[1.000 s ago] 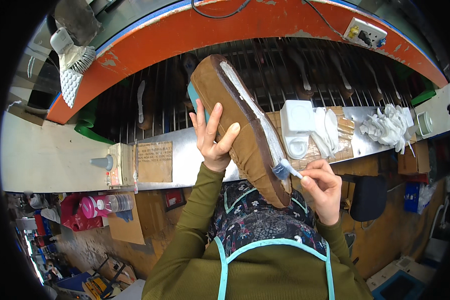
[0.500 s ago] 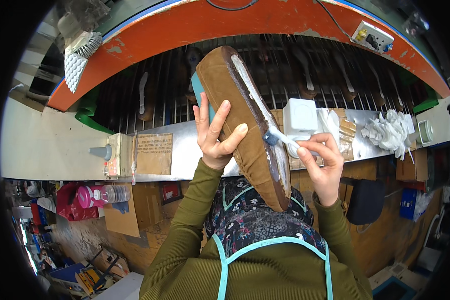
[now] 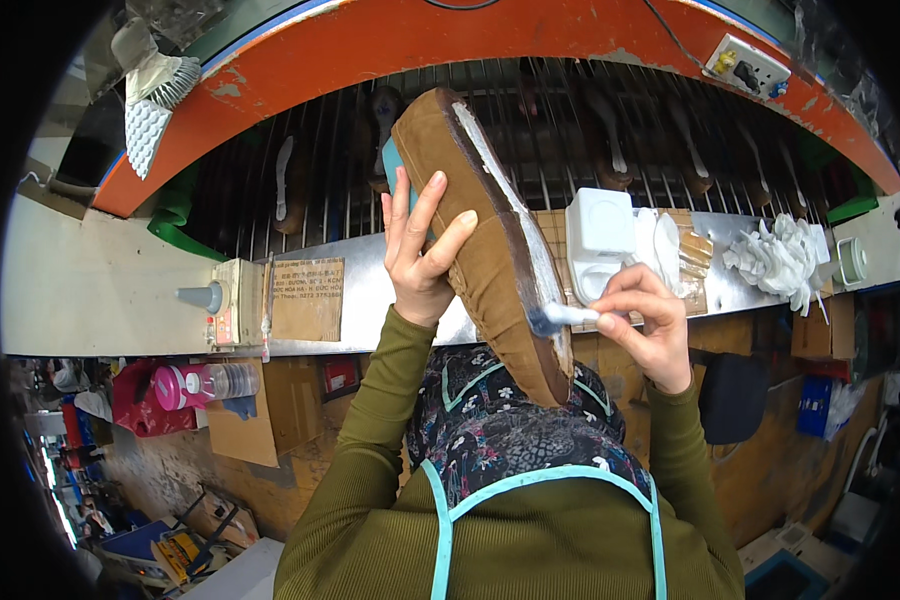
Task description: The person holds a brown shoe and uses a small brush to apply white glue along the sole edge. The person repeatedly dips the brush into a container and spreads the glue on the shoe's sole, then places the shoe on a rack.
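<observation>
My left hand (image 3: pixel 420 255) grips a brown suede shoe upper (image 3: pixel 475 235) from its left side, fingers spread along it. Part of a light-blue shoe last (image 3: pixel 391 158) shows at the far left edge of the shoe. The shoe is tilted, its underside turned to the right. A white coating (image 3: pixel 503 190) runs in a strip along that dark-rimmed underside. Between thumb and fingers, my right hand (image 3: pixel 650 325) pinches a small brush (image 3: pixel 568 315) by its white handle. The dark bristles touch the underside toward the near end of the shoe.
Beyond the metal ledge, a rack of rods (image 3: pixel 340 190) carries several soles, under an orange beam (image 3: pixel 370 100). A white container (image 3: pixel 602 228) stands on the ledge, right of the shoe. Further right lies a crumpled white pile (image 3: pixel 782 268). Cardboard (image 3: pixel 308 300) lies to the left.
My right hand has brought the brush a little nearer to me along the shoe's underside. The shoe and my left hand have shifted slightly left and away.
</observation>
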The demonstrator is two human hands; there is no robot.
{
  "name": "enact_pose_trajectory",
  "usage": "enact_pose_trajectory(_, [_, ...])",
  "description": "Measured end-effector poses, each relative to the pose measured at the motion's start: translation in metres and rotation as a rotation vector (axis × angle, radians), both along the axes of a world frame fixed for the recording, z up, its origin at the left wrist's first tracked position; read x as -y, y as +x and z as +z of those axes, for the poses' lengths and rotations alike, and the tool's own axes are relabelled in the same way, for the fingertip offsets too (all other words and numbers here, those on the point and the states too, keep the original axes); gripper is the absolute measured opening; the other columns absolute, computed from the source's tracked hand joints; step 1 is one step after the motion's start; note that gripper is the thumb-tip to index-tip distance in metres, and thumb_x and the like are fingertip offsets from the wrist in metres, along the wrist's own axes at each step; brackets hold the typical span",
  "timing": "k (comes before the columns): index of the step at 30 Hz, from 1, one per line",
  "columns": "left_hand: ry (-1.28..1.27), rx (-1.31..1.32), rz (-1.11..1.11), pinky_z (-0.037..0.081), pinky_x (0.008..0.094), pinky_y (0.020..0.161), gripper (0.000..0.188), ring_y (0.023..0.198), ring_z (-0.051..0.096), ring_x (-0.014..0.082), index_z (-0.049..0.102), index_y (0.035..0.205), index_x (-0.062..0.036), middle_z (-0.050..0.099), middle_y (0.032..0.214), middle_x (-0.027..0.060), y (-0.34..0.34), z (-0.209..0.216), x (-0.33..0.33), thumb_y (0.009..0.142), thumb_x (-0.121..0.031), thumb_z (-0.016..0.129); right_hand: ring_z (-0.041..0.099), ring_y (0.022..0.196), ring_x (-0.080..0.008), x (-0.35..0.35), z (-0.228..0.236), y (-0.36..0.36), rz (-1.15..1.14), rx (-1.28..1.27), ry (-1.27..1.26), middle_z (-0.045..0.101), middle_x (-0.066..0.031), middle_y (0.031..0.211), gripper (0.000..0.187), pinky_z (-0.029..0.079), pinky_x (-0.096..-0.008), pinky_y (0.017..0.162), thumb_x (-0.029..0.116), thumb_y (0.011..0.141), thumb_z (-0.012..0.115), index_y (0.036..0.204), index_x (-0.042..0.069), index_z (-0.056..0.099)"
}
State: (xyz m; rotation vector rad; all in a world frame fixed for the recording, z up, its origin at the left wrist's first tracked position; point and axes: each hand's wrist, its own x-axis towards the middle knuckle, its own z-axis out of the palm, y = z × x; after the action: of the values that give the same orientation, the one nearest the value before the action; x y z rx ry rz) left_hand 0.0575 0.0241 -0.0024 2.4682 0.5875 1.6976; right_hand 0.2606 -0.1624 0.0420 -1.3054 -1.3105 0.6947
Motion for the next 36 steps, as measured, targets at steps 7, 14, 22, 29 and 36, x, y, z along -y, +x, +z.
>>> enact_pose_trajectory(7, [-0.192,-0.009,-0.015,0.03,0.0564,0.108,0.057,0.134,0.038,0.0392,0.061,0.119,-0.0215,0.051,0.138,0.0079,-0.001,-0.012,0.004,0.066,-0.014,0.082,0.056,0.078,-0.0103,0.031,-0.009,-0.021,-0.068,-0.318,-0.13,0.058,-0.0055,0.09,0.013,0.046,-0.0217,0.069,0.003,0.079,0.072,0.091,-0.002,0.072])
enact_pose_trajectory(14, [-0.245,-0.037,-0.006,0.029,0.0563,0.109,0.062,0.135,0.037,0.0379,0.06,0.122,-0.0225,0.05,0.139,0.0068,-0.002,-0.02,0.011,0.065,-0.015,0.083,0.055,0.077,-0.0093,0.017,-0.011,-0.033,-0.217,-0.171,-0.112,0.057,-0.0033,0.086,0.013,0.044,-0.0203,0.067,0.005,0.081,0.071,0.093,0.0,0.073])
enact_pose_trajectory(22, [-0.217,-0.026,0.003,0.029,0.0587,0.108,0.061,0.135,0.037,0.0383,0.061,0.12,-0.0238,0.05,0.139,0.0061,-0.006,-0.022,0.008,0.064,-0.015,0.083,0.049,0.069,-0.0059,-0.014,-0.002,-0.029,-0.274,0.081,0.004,0.055,-0.0016,0.084,0.012,0.039,-0.0189,0.055,0.005,0.08,0.073,0.092,0.002,0.073])
enact_pose_trajectory(29, [-0.217,-0.035,0.047,0.029,0.059,0.107,0.063,0.134,0.037,0.0385,0.061,0.121,-0.0241,0.05,0.139,0.0051,-0.006,-0.019,0.006,0.063,-0.01,0.082,0.05,0.067,-0.0075,-0.015,0.003,-0.02,-0.223,0.17,0.057,0.056,-0.0024,0.083,0.014,0.04,-0.0203,0.053,0.004,0.077,0.074,0.091,0.003,0.073])
enact_pose_trajectory(36, [-0.289,-0.046,0.063,0.03,0.0542,0.109,0.068,0.133,0.039,0.0373,0.059,0.123,-0.0239,0.05,0.14,0.0038,-0.001,-0.02,0.006,0.061,-0.008,0.082,0.051,0.067,-0.0082,0.005,0.005,-0.014,-0.197,0.186,0.041,0.057,-0.003,0.083,0.014,0.04,-0.0204,0.052,0.005,0.077,0.075,0.09,0.004,0.074])
